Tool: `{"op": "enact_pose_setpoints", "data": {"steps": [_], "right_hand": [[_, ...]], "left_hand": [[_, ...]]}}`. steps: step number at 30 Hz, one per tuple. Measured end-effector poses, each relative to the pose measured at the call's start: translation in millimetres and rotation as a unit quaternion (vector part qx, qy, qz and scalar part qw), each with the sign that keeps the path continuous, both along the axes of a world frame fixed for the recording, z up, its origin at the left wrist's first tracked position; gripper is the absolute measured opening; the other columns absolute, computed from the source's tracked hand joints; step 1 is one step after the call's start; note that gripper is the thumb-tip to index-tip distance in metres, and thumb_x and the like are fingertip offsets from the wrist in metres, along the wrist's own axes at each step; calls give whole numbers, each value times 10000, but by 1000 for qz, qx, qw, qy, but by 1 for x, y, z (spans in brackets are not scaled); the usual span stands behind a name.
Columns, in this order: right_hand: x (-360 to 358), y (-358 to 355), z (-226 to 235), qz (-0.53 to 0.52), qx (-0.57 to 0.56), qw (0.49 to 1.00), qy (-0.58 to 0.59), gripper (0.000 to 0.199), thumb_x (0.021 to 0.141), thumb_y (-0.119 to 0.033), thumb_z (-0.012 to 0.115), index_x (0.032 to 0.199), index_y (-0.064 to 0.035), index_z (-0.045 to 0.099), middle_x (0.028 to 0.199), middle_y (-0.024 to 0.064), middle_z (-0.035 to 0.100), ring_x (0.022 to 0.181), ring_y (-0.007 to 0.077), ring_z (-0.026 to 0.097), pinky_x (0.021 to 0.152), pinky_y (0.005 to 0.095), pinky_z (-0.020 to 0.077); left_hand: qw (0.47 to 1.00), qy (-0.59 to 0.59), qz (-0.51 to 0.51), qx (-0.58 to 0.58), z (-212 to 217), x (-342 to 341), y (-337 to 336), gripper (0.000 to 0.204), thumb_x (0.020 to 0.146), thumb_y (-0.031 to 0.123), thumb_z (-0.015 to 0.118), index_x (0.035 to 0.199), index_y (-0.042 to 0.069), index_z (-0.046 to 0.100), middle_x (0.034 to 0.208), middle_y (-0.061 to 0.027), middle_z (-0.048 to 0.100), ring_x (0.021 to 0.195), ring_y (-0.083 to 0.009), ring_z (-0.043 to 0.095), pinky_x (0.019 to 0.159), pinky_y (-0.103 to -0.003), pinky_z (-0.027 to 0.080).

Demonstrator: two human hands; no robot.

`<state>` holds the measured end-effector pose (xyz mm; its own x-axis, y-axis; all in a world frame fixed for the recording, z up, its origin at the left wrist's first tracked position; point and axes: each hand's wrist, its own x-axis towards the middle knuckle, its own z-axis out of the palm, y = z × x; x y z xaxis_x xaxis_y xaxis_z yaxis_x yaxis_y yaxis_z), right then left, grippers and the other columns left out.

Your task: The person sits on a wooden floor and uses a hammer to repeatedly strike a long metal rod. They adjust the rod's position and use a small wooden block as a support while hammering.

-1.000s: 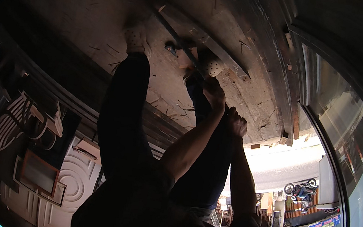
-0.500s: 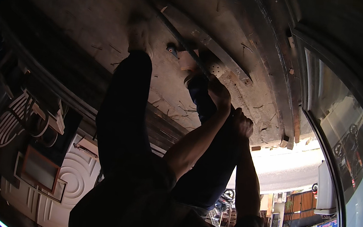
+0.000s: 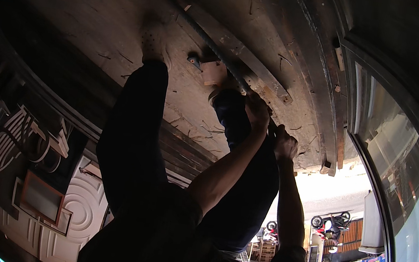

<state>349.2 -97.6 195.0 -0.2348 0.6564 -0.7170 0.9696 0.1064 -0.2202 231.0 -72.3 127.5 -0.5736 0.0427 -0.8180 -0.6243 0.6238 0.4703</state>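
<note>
Both of my hands are closed around a long dark rod (image 3: 213, 46), which slants across the floor from the far left down toward my right knee. My left hand (image 3: 258, 112) grips it farther along, just above my right shin. Closer to the rod's near end, my right hand (image 3: 286, 144) is wrapped round it beside my right leg. On the floor beyond my right foot lies a flat brownish block (image 3: 213, 72), under or beside the rod. A small dark bluish piece (image 3: 194, 61) with a round spot sits next to that block.
A flat metal bar (image 3: 241, 55) lies beyond the rod. Long dark beams (image 3: 313, 60) run along the right, near a glass-paned frame (image 3: 380, 133). Thin scraps litter the floor (image 3: 187, 101). At left are a slatted chair (image 3: 7, 140) and a white panelled door (image 3: 84, 204). Motorcycles (image 3: 330, 226) show outside.
My hands have shifted slightly right along with the near part of the rod, still gripping it. The view has moved a little. A motorcycle has come into sight on the street outside.
</note>
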Motion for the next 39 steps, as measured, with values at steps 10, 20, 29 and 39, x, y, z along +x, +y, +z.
{"op": "enact_pose_setpoints", "data": {"steps": [10,20,29,39], "right_hand": [[-107,90,201,-58,-170,984,-18,352,954,-372,520,791,-64,472,479,165,538,477,394,591,435,486,434],[-167,112,272,-102,-279,952,-71,166,889,-157,602,815,-54,495,522,111,538,419,263,569,393,349,399],[-210,124,302,-121,-260,953,-100,147,869,-142,625,819,-49,523,554,111,561,439,253,579,412,347,410],[-229,125,319,-173,-299,928,-139,139,888,-89,592,795,-29,507,629,126,539,491,297,576,427,373,405]], "left_hand": [[946,268,-179,29,-91,-212,-38,425,878,253,677,1035,-29,399,956,-179,511,793,-263,588,692,-409,526],[933,239,-269,2,-128,-318,80,475,833,296,715,1085,-51,512,904,-133,582,911,-190,567,775,-366,479],[957,82,-199,195,-113,-364,20,241,860,206,670,998,11,633,904,-58,623,895,-129,562,727,-309,472],[986,-39,39,155,-128,-432,52,369,932,248,515,1256,72,532,1227,-51,502,1079,-169,475,918,-322,404]]}}
